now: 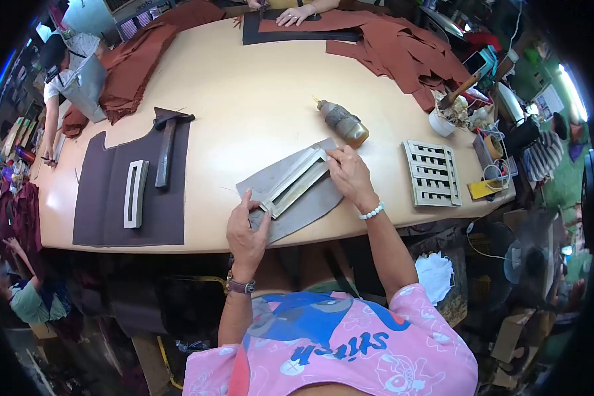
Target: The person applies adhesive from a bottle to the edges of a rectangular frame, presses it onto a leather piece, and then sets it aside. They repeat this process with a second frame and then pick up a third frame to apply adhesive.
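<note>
A long pale frame with a slot down its middle point(296, 183) lies slantwise on a grey sheet of material point(290, 224) near the table's front edge. My left hand point(247, 228) grips the frame's lower left end, thumb and fingers on either side of it. At the upper right end, my right hand point(351, 173) is closed on the frame's corner, its fingertips partly hidden. Just beyond my right hand, a squeeze bottle with a wrapped middle and amber contents point(343, 123) lies on its side.
To the left, a hammer point(167, 152) and another slotted frame point(135, 194) lie on dark sheets point(99, 198). A slotted rack point(432, 173) and a white tub with a brush point(442, 122) stand right. Brown pieces point(402, 49) lie at the back, near a co-worker's hand point(296, 15).
</note>
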Available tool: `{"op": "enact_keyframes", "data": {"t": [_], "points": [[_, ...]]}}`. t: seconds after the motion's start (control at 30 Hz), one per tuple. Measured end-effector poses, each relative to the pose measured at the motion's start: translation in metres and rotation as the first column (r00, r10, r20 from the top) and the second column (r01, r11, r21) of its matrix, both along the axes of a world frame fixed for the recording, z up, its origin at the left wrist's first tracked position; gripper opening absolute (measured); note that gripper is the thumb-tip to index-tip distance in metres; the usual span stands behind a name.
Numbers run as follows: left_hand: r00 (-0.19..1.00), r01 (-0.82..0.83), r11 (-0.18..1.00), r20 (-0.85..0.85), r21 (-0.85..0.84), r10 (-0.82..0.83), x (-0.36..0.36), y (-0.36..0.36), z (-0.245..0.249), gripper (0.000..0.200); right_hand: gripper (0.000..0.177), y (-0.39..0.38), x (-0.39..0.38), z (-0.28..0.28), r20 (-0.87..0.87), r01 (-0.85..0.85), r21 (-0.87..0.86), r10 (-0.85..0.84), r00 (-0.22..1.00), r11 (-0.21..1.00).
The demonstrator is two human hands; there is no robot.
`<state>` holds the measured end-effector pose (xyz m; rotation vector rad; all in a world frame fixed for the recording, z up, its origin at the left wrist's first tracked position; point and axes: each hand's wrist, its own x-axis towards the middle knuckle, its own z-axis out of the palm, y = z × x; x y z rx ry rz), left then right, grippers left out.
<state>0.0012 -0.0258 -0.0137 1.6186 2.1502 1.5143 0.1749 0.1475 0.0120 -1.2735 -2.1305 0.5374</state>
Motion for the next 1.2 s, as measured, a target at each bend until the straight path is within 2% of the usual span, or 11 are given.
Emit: {"op": "enact_keyframes", "data": {"t": [0.2, 0.3, 0.5, 0.6, 0.7, 0.8, 0.83, 0.93, 1.03, 1.07, 1.2], "points": [[0.999, 0.015, 1.000, 0.033, 0.008, -0.015, 0.001, 0.001, -0.002, 0.057, 0.023, -0.007, 0.003, 0.018, 0.117, -0.089, 0.191, 0.067, 0.991, 0.978], [0.999, 0.017, 1.000, 0.028, -0.007, -0.017, 0.000, 0.000, -0.002, 0.058, 0.029, -0.012, 0.003, 0.038, 0.232, -0.137, 0.189, 0.091, 0.968, 0.972], [0.999, 0.018, 1.000, 0.028, -0.013, -0.018, -0.001, -0.001, 0.000, 0.057, 0.025, -0.011, -0.001, 0.041, 0.230, -0.157, 0.181, 0.113, 0.967, 0.971], [0.999, 0.012, 1.000, 0.030, -0.020, -0.011, 0.000, 0.000, 0.000, 0.057, 0.023, -0.015, -0.003, 0.047, 0.222, -0.121, 0.117, 0.093, 0.971, 0.986], [1.000, 0.011, 1.000, 0.025, -0.024, -0.011, -0.001, -0.001, -0.005, 0.056, 0.022, -0.009, 0.001, 0.048, 0.082, -0.068, 0.049, 0.064, 0.995, 0.997], [0.999, 0.034, 0.999, 0.042, -0.011, -0.034, -0.002, 0.000, -0.008, 0.056, 0.022, 0.008, 0.011, 0.043, -0.048, -0.026, -0.133, 0.020, 0.999, 0.991], [0.997, 0.041, 0.999, 0.066, -0.014, -0.040, -0.002, 0.000, -0.008, 0.056, 0.024, 0.010, 0.016, 0.052, -0.057, -0.018, -0.277, 0.002, 0.998, 0.961], [0.994, 0.054, 0.998, 0.098, -0.021, -0.052, 0.000, 0.001, -0.005, 0.056, 0.025, 0.013, 0.021, 0.048, -0.241, -0.202, -0.373, 0.115, 0.964, 0.906], [0.988, 0.049, 0.999, 0.148, -0.011, -0.046, -0.001, 0.000, -0.008, 0.055, 0.027, 0.014, 0.010, 0.039, -0.254, -0.195, -0.466, 0.081, 0.964, 0.863], [0.991, 0.045, 0.999, 0.130, -0.005, -0.044, -0.001, -0.001, -0.008, 0.055, 0.026, 0.021, 0.006, 0.033, -0.224, -0.211, -0.316, 0.144, 0.964, 0.925], [0.997, 0.039, 0.999, 0.061, 0.001, -0.039, -0.001, -0.002, -0.007, 0.055, 0.024, 0.027, 0.002, 0.030, 0.017, -0.009, -0.120, 0.011, 1.000, 0.993]]}}
